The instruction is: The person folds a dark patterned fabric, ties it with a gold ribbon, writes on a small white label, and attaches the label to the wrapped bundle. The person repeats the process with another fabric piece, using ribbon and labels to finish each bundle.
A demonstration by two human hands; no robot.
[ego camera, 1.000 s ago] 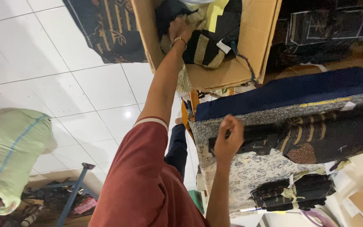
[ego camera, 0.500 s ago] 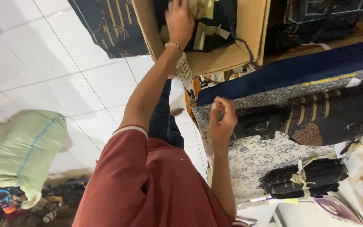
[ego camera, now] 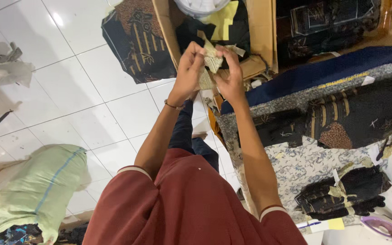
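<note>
Open brown cardboard box (ego camera: 260,31) at top, dark and yellow cloth inside. Dark patterned batik cloth (ego camera: 137,41) spread on white tiled floor (ego camera: 69,90), left of box. Pale green woven sack (ego camera: 37,190) lower left. Stacked folded batik fabrics (ego camera: 341,109) right. Tied black cloth bundle (ego camera: 345,193) lower right.

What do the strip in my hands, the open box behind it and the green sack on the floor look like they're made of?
Strip: probably thin cloth or paper, pale, matte, crumpled; hard to tell which. Box: corrugated cardboard, plain brown with bent flaps. Sack: likely woven plastic, light green with a blue stripe, slightly shiny and creased.
</note>
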